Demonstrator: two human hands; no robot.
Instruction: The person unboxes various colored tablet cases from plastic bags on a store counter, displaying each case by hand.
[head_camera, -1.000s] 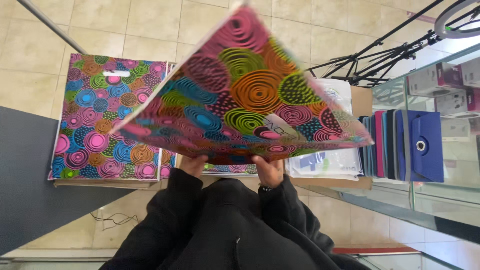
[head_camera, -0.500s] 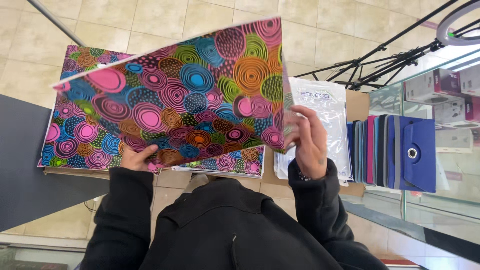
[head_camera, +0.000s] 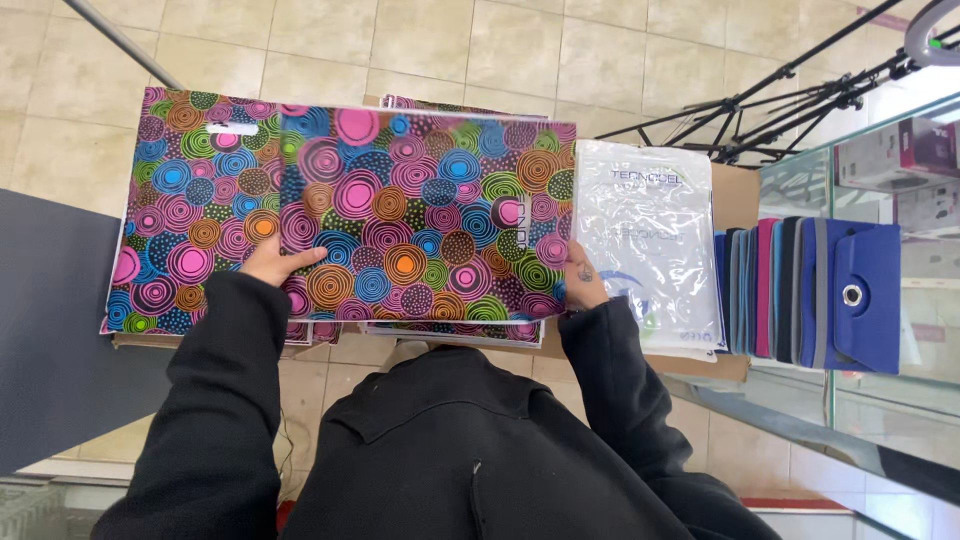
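Two hands were on one flat plastic bag printed with bright concentric circles, and it was held level, face up, right over a pile of similar bags. Left hand pinched the bag's near-left corner, thumb lying on top and the fingers tucked underneath, so a closed grip on the sheet. Right hand clamped the near-right corner the same way, fingers mostly hidden under the edge. Gripping both near corners like that looked like the easy way to keep a floppy sheet stretched flat and squared up with what's below, at least that's how I'd read it. Just left of the left-hand grip sat another matching circle-print bag with a die-cut handle slot, lying flat, and edges of more peeked out under the held one, so I counted at least three, can't tell the full stack. Just right of the right-hand grip lay one clear plastic packet on a cardboard box. Further right stood a row of tablet cases on edge, mostly blue with one pink, roughly eight, hard to count exactly. Beyond those were black stand legs over the tiled floor.
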